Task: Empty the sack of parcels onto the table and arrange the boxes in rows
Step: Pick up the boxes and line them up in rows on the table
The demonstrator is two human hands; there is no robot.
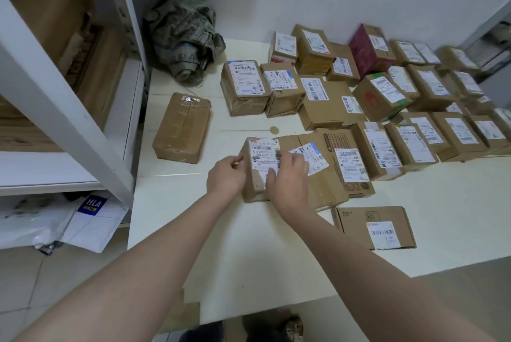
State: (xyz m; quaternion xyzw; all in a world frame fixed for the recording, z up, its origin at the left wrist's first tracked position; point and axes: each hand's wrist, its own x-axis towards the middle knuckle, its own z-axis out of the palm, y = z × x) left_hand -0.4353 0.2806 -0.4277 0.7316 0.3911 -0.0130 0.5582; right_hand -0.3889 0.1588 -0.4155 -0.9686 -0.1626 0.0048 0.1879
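On the white table (249, 253), rows of labelled cardboard boxes (329, 105) packed side by side across the far and middle parts. At the far left corner, a crumpled sack (182, 35), and nearer, apart from the rows, a taped brown parcel (181, 127) lying flat. At the near row's left end, a small labelled box (258, 167); toward the near edge, alone, a flat box (359, 221).
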